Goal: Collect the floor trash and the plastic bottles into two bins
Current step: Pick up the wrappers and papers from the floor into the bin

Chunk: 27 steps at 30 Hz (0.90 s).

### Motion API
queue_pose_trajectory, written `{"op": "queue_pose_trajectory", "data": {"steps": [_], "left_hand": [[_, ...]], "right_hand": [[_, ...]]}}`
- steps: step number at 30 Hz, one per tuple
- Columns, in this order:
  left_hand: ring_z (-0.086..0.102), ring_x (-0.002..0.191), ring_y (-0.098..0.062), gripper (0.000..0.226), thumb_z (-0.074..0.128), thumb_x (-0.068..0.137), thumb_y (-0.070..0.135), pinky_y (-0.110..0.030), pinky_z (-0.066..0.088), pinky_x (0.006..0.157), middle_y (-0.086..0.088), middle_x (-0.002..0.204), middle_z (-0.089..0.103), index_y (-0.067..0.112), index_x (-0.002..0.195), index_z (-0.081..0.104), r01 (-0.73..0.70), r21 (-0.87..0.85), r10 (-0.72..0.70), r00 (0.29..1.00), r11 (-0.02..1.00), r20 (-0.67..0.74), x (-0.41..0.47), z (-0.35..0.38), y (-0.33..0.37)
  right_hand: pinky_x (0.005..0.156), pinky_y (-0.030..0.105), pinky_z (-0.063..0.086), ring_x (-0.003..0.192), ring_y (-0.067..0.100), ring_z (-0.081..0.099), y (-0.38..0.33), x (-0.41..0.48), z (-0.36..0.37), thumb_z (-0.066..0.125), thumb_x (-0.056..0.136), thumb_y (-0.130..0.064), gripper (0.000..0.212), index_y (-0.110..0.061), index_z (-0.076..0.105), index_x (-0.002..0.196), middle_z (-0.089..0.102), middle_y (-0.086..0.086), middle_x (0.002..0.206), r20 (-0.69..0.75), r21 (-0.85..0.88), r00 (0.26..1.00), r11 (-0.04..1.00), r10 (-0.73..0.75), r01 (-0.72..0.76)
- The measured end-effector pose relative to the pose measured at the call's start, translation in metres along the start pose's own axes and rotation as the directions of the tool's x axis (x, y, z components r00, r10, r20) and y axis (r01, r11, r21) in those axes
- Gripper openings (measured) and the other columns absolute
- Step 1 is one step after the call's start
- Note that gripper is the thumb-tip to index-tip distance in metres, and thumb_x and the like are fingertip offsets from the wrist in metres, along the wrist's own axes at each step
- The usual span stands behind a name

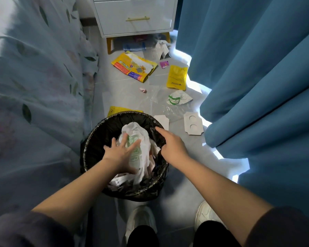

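A round bin lined with a black bag (pixel 96 139) stands on the floor in front of me. Inside lies a white plastic bag with green print (pixel 141 138) on top of other paper waste. My left hand (pixel 119 154) rests flat on that bag with fingers spread. My right hand (pixel 171 145) hovers over the bin's right rim, index finger extended, holding nothing. Beyond the bin, trash lies scattered: a large yellow printed pouch (pixel 134 66), a small yellow packet (pixel 177 77), a white and green bag (pixel 178 98) and white card pieces (pixel 193 123).
A bed with a leaf-print cover (pixel 34 77) fills the left side. Blue curtains (pixel 257 68) hang on the right. A white nightstand with yellow legs (pixel 136 16) stands at the back, with a plastic bottle (pixel 134 46) and wrappers under it. My shoes (pixel 141 221) are behind the bin.
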<state>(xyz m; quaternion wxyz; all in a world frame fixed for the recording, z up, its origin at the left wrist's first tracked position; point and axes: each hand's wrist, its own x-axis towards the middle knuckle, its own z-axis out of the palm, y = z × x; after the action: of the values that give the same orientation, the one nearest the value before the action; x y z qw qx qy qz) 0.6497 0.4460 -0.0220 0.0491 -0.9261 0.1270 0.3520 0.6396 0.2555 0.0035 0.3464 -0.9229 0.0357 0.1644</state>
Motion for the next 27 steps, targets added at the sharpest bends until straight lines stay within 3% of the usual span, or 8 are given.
{"op": "queue_pose_trajectory", "data": {"steps": [3,8,13,15,17,20,22,27], "left_hand": [[-0.001,0.145,-0.042,0.107,0.062,0.073,0.066,-0.057,0.019,0.113,-0.010,0.158,-0.017,0.040,0.148,-0.009,-0.047,0.074,0.053,0.996,0.996,-0.071,-0.018,-0.017,0.006],[0.004,0.147,-0.032,0.070,0.055,0.088,0.041,-0.049,0.006,0.118,-0.011,0.158,0.011,0.019,0.147,0.023,-0.107,0.276,0.193,0.933,0.955,-0.304,-0.043,-0.058,0.032],[-0.005,0.147,-0.035,0.048,0.047,0.091,0.031,-0.057,-0.004,0.115,-0.013,0.160,0.000,0.019,0.137,0.039,-0.143,0.333,0.304,0.808,0.932,-0.504,-0.064,-0.090,0.082],[-0.003,0.145,-0.040,0.053,0.049,0.089,0.022,-0.054,0.012,0.115,-0.013,0.159,-0.010,0.021,0.139,0.034,-0.177,0.219,0.267,0.815,0.960,-0.514,-0.064,-0.097,0.106],[0.025,0.138,-0.044,0.053,0.049,0.088,0.012,-0.048,0.038,0.102,-0.013,0.158,-0.013,0.019,0.138,0.034,-0.204,0.026,0.194,0.876,0.979,-0.442,-0.058,-0.100,0.127],[0.055,0.113,-0.041,0.047,0.050,0.085,0.005,-0.048,0.048,0.091,-0.015,0.152,0.012,0.010,0.131,0.041,-0.285,-0.166,0.221,0.920,0.944,-0.324,-0.040,-0.097,0.156],[0.055,0.111,-0.040,0.044,0.050,0.083,0.004,-0.049,0.047,0.092,-0.012,0.139,0.030,0.007,0.126,0.045,-0.347,-0.182,0.278,0.906,0.920,-0.319,-0.025,-0.091,0.174],[0.057,0.107,-0.039,0.037,0.050,0.083,0.003,-0.048,0.048,0.090,-0.011,0.136,0.035,0.005,0.120,0.049,-0.372,-0.209,0.306,0.906,0.904,-0.291,0.003,-0.073,0.212]], "right_hand": [[0.084,0.023,0.046,0.103,0.020,0.057,0.009,-0.011,-0.019,0.039,0.082,0.009,0.075,-0.034,0.038,0.144,0.053,0.000,0.136,-0.042,0.019,0.998,0.999,0.042,-0.041],[0.049,0.020,0.043,0.051,0.016,0.046,0.034,-0.039,-0.085,0.036,0.079,0.007,0.076,-0.040,0.042,0.139,0.056,0.003,0.068,-0.143,0.048,0.982,0.992,0.119,-0.113],[0.061,0.017,0.051,0.075,0.027,0.062,0.078,-0.078,-0.147,0.036,0.076,0.006,0.078,-0.043,0.046,0.136,0.068,0.014,0.100,-0.269,0.041,0.945,0.983,0.186,-0.182],[0.053,0.007,0.044,0.071,0.022,0.059,0.097,-0.097,-0.165,0.036,0.076,0.009,0.078,-0.038,0.047,0.137,0.067,0.008,0.101,-0.306,0.048,0.925,0.974,0.225,-0.220],[0.065,0.014,0.048,0.078,0.021,0.059,0.118,-0.113,-0.176,0.037,0.076,0.009,0.078,-0.037,0.047,0.138,0.065,0.003,0.110,-0.334,0.045,0.906,0.964,0.261,-0.261],[0.088,0.033,0.052,0.096,0.030,0.062,0.151,-0.129,-0.180,0.038,0.075,0.007,0.078,-0.040,0.046,0.137,0.066,0.009,0.117,-0.359,0.051,0.878,0.946,0.316,-0.319],[0.091,0.034,0.051,0.099,0.031,0.062,0.171,-0.133,-0.179,0.039,0.075,0.008,0.078,-0.037,0.045,0.138,0.066,0.011,0.118,-0.354,0.045,0.875,0.940,0.331,-0.337],[0.090,0.036,0.052,0.098,0.030,0.062,0.216,-0.134,-0.173,0.042,0.077,0.008,0.077,-0.036,0.044,0.139,0.064,0.011,0.121,-0.352,0.071,0.845,0.912,0.402,-0.404]]}}
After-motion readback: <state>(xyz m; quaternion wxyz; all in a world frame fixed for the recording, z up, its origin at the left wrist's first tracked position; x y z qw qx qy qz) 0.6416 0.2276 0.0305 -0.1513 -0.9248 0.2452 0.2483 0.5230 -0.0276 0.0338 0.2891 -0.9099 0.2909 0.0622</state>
